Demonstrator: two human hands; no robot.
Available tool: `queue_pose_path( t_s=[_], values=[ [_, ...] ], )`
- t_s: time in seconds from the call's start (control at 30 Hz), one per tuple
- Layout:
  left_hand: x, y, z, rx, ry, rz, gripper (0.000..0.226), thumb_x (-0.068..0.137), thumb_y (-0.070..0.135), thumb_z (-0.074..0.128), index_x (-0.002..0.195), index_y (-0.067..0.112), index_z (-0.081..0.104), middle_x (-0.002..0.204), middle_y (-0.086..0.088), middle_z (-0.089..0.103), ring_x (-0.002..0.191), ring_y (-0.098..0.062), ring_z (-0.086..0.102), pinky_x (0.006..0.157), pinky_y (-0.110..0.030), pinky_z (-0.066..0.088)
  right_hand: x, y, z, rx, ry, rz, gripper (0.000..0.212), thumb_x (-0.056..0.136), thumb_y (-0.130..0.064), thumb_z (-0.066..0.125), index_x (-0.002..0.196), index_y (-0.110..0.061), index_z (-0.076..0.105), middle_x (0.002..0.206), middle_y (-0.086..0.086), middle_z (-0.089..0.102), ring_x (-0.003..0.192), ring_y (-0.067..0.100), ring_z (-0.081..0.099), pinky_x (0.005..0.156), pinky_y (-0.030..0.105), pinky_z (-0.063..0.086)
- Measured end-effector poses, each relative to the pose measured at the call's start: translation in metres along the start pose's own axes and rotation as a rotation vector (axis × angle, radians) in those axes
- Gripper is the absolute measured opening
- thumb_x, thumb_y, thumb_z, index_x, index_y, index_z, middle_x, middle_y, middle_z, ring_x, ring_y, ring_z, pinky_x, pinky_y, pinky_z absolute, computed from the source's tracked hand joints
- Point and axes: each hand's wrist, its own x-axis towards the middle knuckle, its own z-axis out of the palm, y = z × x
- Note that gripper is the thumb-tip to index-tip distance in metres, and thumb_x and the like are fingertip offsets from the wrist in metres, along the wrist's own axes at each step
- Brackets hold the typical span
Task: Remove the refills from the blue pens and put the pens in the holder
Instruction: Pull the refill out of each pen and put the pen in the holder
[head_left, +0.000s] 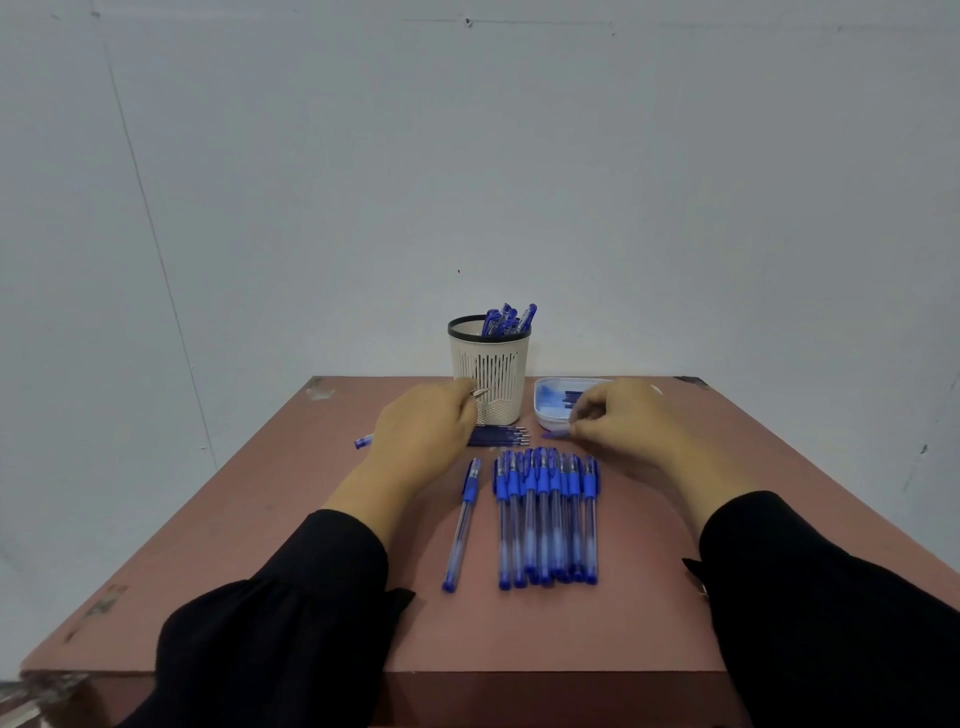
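Observation:
A cream slotted holder (491, 374) with a black rim stands at the table's far middle and has several blue pens in it. My left hand (423, 431) grips a blue pen (363, 441) in front of the holder; the pen's metal tip shows by my fingers and its back end sticks out to the left. My right hand (621, 418) pinches a small blue cap (553, 434) on the table by a white tray (548, 410). Several loose refills (498, 436) lie between my hands. A row of several blue pens (545, 514) lies nearer me, with a single pen (462, 525) to its left.
The white tray at the back right has small blue parts in it. The reddish-brown table (311, 571) ends at a front edge near me, and a pale wall stands right behind it.

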Motion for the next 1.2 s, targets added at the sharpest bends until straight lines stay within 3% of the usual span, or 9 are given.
queue_pose_path(
  t_s=[0.23,0.37,0.5,0.63,0.77,0.87,0.93,1.1,1.2],
  values=[
    [0.004,-0.004,0.007,-0.1,-0.065,-0.013,0.016,0.094,0.024,0.052,0.103,0.017,0.062,0.098,-0.001,0.064,0.086,-0.017,0.054,0.071,-0.031,0.045,-0.002,-0.006,0.003,-0.249,-0.001,-0.016,0.005,0.078,-0.028,0.066,0.081,-0.031,0.07,0.085,-0.013,0.066,0.084,0.01,0.06,0.077,0.029,0.051],
    [0.006,-0.008,0.013,-0.075,-0.067,0.072,0.023,0.093,0.016,0.051,0.111,0.017,0.065,0.105,-0.004,0.066,0.096,-0.02,0.051,0.078,-0.031,0.043,-0.002,-0.006,0.003,-0.264,0.002,-0.017,0.01,0.081,-0.034,0.067,0.088,-0.03,0.073,0.088,-0.013,0.069,0.083,0.009,0.06,0.077,0.029,0.05],
    [0.005,-0.009,0.014,-0.103,-0.048,0.132,0.03,0.094,0.024,0.052,0.123,0.028,0.062,0.113,0.0,0.064,0.105,-0.02,0.049,0.086,-0.034,0.043,-0.004,-0.014,0.004,0.054,0.091,-0.032,0.019,0.088,-0.039,0.06,0.081,-0.027,0.072,0.079,-0.01,0.068,0.078,0.011,0.06,0.071,0.031,0.047],
    [0.002,-0.002,0.011,-0.17,-0.005,0.155,0.021,0.092,0.025,0.054,0.109,0.024,0.067,0.096,0.003,0.064,0.094,-0.017,0.049,0.073,-0.031,0.041,-0.01,-0.034,0.011,0.426,-0.013,-0.089,0.026,0.093,-0.044,0.056,0.081,-0.028,0.073,0.079,-0.007,0.071,0.069,0.0,0.063,0.063,0.019,0.048],
    [0.0,0.002,0.01,-0.171,0.0,0.168,0.02,0.093,0.028,0.053,0.106,0.022,0.067,0.086,0.006,0.058,0.09,-0.013,0.047,0.073,-0.031,0.041,-0.01,-0.038,0.019,0.455,-0.083,-0.12,0.021,0.093,-0.032,0.06,0.078,-0.022,0.071,0.078,-0.003,0.069,0.069,0.002,0.062,0.064,0.018,0.049],
    [0.0,0.003,0.009,-0.169,-0.001,0.176,0.02,0.093,0.028,0.052,0.104,0.022,0.068,0.086,0.005,0.06,0.087,-0.011,0.045,0.069,-0.028,0.037,-0.01,-0.037,0.018,0.577,-0.091,-0.113,0.002,0.085,-0.014,0.071,0.086,-0.013,0.07,0.073,0.002,0.064,0.066,0.007,0.06,0.062,0.018,0.053],
    [0.0,0.003,0.01,-0.165,-0.002,0.177,0.021,0.094,0.028,0.051,0.104,0.023,0.068,0.09,0.002,0.063,0.087,-0.012,0.046,0.068,-0.028,0.037,-0.009,-0.038,0.018,0.608,-0.078,-0.114,0.014,0.08,-0.005,0.074,0.091,-0.01,0.067,0.072,-0.002,0.062,0.062,0.003,0.059,0.056,0.013,0.05],
    [0.001,0.002,0.01,-0.163,0.023,0.183,0.021,0.094,0.028,0.051,0.105,0.021,0.067,0.091,0.004,0.064,0.086,-0.011,0.044,0.067,-0.027,0.033,-0.009,-0.038,0.02,0.629,-0.101,-0.087,0.016,0.091,-0.028,0.064,0.096,-0.014,0.069,0.087,0.004,0.07,0.077,0.01,0.066,0.066,0.018,0.055],
    [0.001,0.002,0.011,-0.165,0.031,0.182,0.02,0.094,0.028,0.052,0.105,0.022,0.067,0.091,0.003,0.064,0.088,-0.013,0.046,0.068,-0.028,0.035,-0.007,-0.036,0.021,0.576,-0.089,-0.1,0.022,0.095,-0.03,0.058,0.088,-0.015,0.072,0.081,0.0,0.072,0.074,0.006,0.066,0.07,0.02,0.055]
  ],
)
